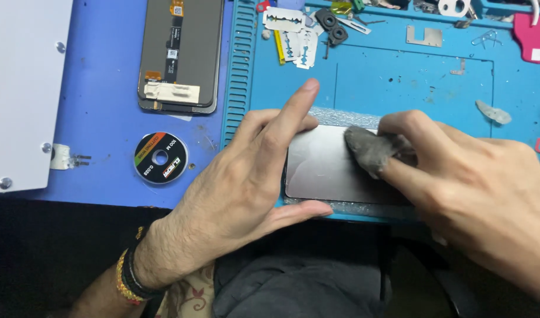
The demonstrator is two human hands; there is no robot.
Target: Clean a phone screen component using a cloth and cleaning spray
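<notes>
Smooth, glossy grey glass panel (323, 168), crumpled matt grey cloth (370, 150), ribbed blue rubber mat (399, 82), shiny steel razor blades (285, 19).

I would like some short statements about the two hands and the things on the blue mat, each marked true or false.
1. The right hand presses a grey cloth on the flat grey panel. True.
2. The left hand holds a razor blade. False: it steadies the panel's left edge; the razor blades lie at the top of the blue mat.
3. A small round spool lies left of the left hand. True.
4. The phone screen part lies under the right hand. False: it lies at the upper left, untouched.
</notes>
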